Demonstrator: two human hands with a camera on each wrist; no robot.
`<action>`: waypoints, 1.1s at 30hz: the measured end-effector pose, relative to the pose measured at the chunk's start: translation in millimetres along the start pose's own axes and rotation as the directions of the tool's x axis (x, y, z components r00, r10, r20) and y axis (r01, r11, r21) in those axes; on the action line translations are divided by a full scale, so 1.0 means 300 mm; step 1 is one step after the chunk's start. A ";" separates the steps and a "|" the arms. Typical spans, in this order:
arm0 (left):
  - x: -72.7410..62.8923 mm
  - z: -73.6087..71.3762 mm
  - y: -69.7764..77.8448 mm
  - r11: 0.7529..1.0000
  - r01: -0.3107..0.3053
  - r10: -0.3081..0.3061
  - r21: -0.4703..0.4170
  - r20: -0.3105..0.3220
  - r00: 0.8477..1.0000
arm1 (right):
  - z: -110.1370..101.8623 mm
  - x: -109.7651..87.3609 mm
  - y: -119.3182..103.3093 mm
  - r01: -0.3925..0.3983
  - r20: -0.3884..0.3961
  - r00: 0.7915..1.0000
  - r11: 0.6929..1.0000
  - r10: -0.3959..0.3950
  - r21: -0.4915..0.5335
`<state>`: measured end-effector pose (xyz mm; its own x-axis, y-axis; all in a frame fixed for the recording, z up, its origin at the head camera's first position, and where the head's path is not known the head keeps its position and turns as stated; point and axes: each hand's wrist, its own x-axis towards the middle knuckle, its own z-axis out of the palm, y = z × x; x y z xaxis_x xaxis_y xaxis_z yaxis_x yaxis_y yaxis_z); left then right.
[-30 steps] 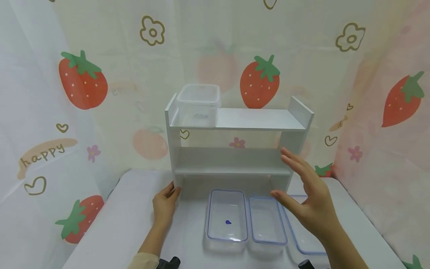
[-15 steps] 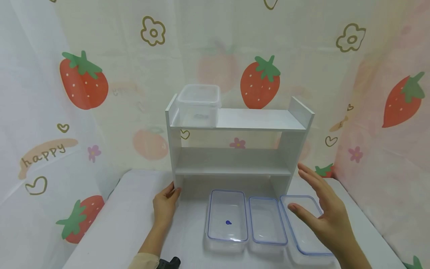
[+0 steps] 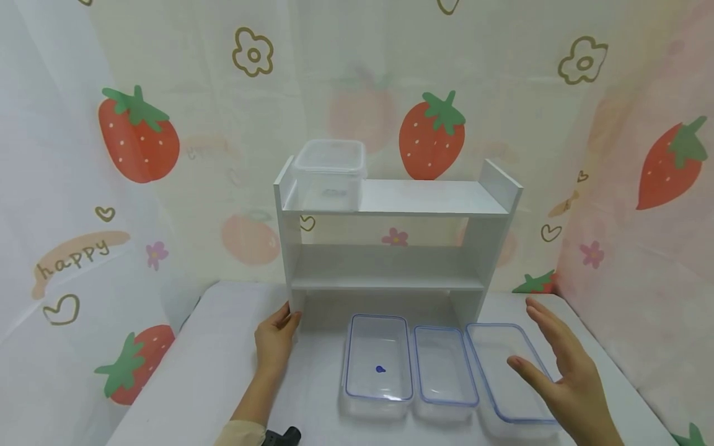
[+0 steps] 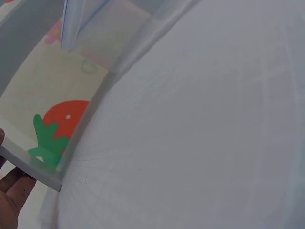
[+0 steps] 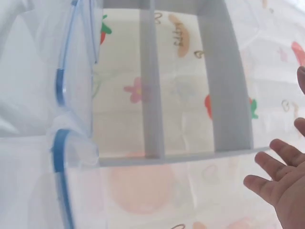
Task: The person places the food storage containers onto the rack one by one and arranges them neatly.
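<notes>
A white shelf unit (image 3: 387, 267) stands at the back of the table. My left hand (image 3: 274, 339) grips the lower front edge of its left side panel. In the left wrist view, the thumb is on one face of that panel (image 4: 35, 172) and the fingers (image 4: 21, 188) are on the other. My right hand (image 3: 577, 378) has its fingers spread and holds nothing, overlapping the right-hand blue-rimmed clear container (image 3: 510, 371) in the head view. Two more blue-rimmed clear containers, a larger one (image 3: 378, 353) and a narrower one (image 3: 445, 365), stand before the shelf.
A clear lidded container (image 3: 330, 176) sits at the left end of the top shelf. Cloth with printed strawberries (image 3: 432, 136) hangs behind and at both sides. A black object (image 3: 282, 437) shows beside the left sleeve (image 3: 241, 432).
My right hand has drawn back from the shelf's right side, moving right and down, with its fingers spread throughout. The left hand has stayed on the side panel.
</notes>
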<state>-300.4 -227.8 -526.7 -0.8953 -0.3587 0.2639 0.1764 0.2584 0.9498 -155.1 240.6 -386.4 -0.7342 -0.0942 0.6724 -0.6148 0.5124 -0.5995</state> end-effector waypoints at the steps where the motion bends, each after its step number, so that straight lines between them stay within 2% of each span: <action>1: -0.001 -0.001 0.000 1.000 0.000 0.000 -0.002 0.001 1.000 | -0.002 -0.007 0.008 -0.006 0.004 1.000 1.000 0.006 -0.011; 7: -0.004 -0.005 0.008 1.000 0.000 0.000 0.010 -0.002 1.000 | -0.012 -0.034 0.052 0.006 0.028 1.000 0.999 -0.005 -0.050; 14: -0.004 -0.006 0.006 1.000 0.012 -0.012 -0.004 -0.001 1.000 | -0.028 -0.072 0.116 -0.046 0.011 0.999 0.993 0.048 -0.107; 22: -0.003 -0.005 0.003 1.000 0.000 0.000 0.019 0.000 1.000 | -0.020 -0.122 0.187 -0.066 0.014 0.998 0.997 0.066 -0.038; 33: -0.006 -0.008 0.005 1.000 0.012 -0.012 0.017 0.001 1.000 | -0.023 -0.175 0.267 -0.104 0.040 0.994 0.993 0.106 -0.056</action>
<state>-297.5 -228.9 -525.3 -0.8976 -0.3612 0.2526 0.1590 0.2693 0.9498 -163.8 292.4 -466.7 -0.8063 -0.0733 0.5870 -0.5182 0.5661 -0.6411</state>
